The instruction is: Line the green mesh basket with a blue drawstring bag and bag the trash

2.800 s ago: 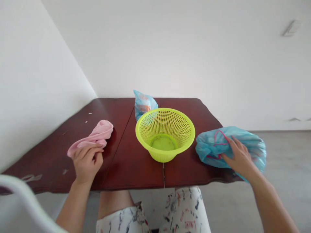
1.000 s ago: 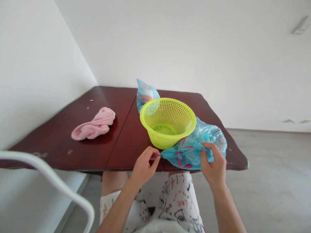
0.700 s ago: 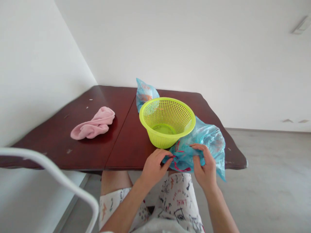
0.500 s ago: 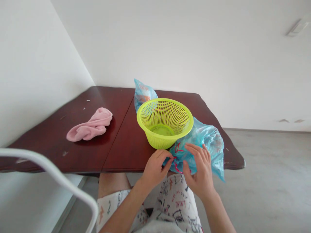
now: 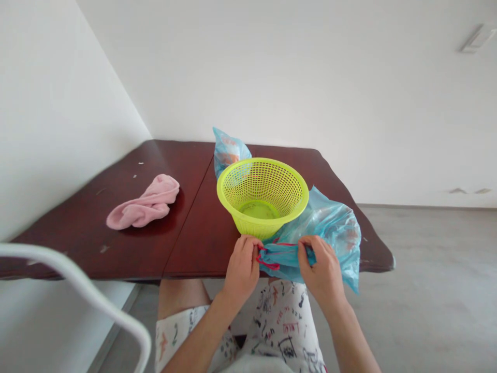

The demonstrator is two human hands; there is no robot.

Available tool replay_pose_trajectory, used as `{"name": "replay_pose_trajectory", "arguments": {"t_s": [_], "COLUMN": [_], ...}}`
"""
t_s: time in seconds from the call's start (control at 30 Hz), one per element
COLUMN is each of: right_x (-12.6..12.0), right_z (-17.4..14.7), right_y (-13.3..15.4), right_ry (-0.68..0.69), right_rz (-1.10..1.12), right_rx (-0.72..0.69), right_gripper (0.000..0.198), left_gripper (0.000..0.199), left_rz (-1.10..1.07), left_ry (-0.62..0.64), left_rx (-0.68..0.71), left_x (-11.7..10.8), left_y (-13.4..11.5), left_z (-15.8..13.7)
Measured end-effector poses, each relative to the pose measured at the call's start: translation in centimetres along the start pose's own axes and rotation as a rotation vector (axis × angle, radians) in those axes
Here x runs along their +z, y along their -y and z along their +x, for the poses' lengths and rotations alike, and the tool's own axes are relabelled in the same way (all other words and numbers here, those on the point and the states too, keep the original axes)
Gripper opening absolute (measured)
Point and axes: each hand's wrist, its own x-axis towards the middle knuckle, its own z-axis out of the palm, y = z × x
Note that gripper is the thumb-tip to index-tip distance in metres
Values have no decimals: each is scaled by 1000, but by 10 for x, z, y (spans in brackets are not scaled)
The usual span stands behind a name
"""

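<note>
A translucent blue plastic bag (image 5: pixel 337 220) with a red drawstring (image 5: pixel 272 266) lies at the table's near right edge, partly overhanging it. My left hand (image 5: pixel 243 267) is closed on the gathered neck of the bag, where the red string bunches. A short way to the right, my right hand (image 5: pixel 321 267) pinches the bag's plastic, and the stretch between both hands is pulled fairly taut. Just beyond my hands stands a yellow-green plastic basket (image 5: pixel 236 220) with slotted sides. Some dark specks show on its bottom. What the bag contains is hard to make out.
Behind the basket stands another blue bag (image 5: pixel 229 151) with orange and white contents. A crumpled pink cloth (image 5: pixel 145 203) lies on the left of the dark red wooden table (image 5: pixel 198 223). A white curved tube (image 5: pixel 89 280) crosses the lower left. White walls border the table.
My right hand, previously apart from the bag with spread fingers, has closed on its plastic. My left hand has moved slightly left, and the bag's neck is now stretched between them.
</note>
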Motion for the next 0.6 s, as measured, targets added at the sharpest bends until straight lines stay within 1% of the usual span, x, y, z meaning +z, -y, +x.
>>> {"name": "replay_pose_trajectory", "arguments": {"t_s": [0.07, 0.17, 0.2, 0.23, 0.27, 0.3, 0.33, 0.37, 0.47, 0.53, 0.6], "right_x": [2, 7, 10, 12, 14, 16, 17, 17, 14, 11, 8], "right_z": [0, -1, -2, -2, -3, -2, -2, -2, 0, -1, -2], "right_y": [10, 25, 28, 31, 31, 31, 30, 27, 18, 11, 5], "right_ry": [68, 166, 195, 219, 235, 241, 237, 226, 190, 153, 81], "right_rz": [-5, -8, -5, 1, 7, 11, 13, 12, 7, 4, 13], "right_rx": [-58, -159, -180, -194, -201, -202, -199, -193, -162, -129, -65], "right_gripper": [7, 32, 34, 28, 17, 6, 9, 17, 30, 34, 35], "left_gripper": [28, 24, 24, 24, 23, 22, 20, 18, 14, 19, 24], "left_rz": [-56, -111, -116, -121, -129, -144, -168, -201, -350, -497, -679], "left_ry": [4, 53, 72, 78, 65, 30, -26, -93, -287, -368, -425], "left_rx": [19, 64, 78, 85, 84, 70, 45, 8, -163, -296, -403], "left_x": [-1, -3, -3, -3, -3, -2, -2, -1, 3, 4, 2], "left_y": [-1, -2, -3, -4, -4, -5, -5, -6, -3, 2, 8], "left_z": [0, -1, -1, -2, -2, -3, -3, -4, -6, -8, -10]}}
